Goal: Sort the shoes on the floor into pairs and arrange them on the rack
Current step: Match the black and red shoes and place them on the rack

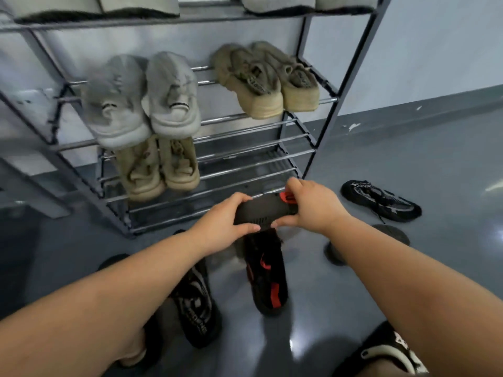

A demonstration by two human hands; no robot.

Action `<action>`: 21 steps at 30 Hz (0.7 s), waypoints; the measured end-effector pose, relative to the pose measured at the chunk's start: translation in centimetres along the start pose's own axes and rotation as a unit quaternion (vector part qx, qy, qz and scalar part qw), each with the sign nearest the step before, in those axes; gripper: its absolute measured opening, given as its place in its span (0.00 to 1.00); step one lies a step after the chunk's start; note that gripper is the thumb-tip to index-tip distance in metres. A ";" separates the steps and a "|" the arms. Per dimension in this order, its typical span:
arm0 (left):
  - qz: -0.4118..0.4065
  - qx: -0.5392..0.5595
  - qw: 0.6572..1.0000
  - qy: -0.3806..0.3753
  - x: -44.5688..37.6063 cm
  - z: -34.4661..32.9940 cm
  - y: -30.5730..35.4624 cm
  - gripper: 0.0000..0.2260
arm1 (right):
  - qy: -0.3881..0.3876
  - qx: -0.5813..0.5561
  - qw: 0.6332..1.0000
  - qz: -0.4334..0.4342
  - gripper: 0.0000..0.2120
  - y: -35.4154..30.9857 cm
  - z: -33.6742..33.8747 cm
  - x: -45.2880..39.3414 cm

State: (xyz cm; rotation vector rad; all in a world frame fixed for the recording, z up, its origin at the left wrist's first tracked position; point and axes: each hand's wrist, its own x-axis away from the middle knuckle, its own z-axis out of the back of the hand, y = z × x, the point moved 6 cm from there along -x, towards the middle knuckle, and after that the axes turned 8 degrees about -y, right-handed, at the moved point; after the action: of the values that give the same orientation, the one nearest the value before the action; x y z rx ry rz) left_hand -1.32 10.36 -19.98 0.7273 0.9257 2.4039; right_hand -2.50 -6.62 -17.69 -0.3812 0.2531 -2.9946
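Observation:
Both my hands hold one black shoe with a red heel tab (261,212), sole towards me, just in front of the rack's lowest shelf (239,172). My left hand (226,224) grips its left end, my right hand (313,205) its right end. Its mate, a black shoe with red stripes (268,281), lies on the floor below. A black-and-white patterned shoe (196,300) lies under my left forearm, another like it (381,201) on the floor at the right. The rack holds a grey pair (141,99), an olive pair (266,77) and a tan pair (160,167).
The metal rack (351,77) stands against a pale wall, with more light shoes on its top shelf (136,6). A dark round object (392,235) lies behind my right forearm. A black-and-white shoe (392,352) shows at the bottom right. The floor (435,159) is glossy grey.

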 end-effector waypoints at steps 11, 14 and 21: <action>0.029 0.046 0.994 0.095 5.9 1.4 -2.1 0.21 | 0.096 -0.356 0.904 -0.215 0.38 -3.6 -3.8 5.7; 0.029 0.076 0.989 0.122 6.1 0.7 -2.0 0.21 | 0.017 -0.621 0.732 -0.277 0.37 -6.2 -7.2 6.0; -0.035 0.010 0.997 0.075 6.1 -2.1 0.4 0.19 | -0.008 -0.842 0.468 -0.270 0.27 -8.9 -8.2 5.5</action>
State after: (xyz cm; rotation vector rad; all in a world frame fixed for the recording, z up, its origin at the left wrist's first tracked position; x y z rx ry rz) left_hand -7.31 12.67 -19.18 0.5187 1.0176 2.4157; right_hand -10.75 2.63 -22.63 -0.5607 3.4234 -1.6613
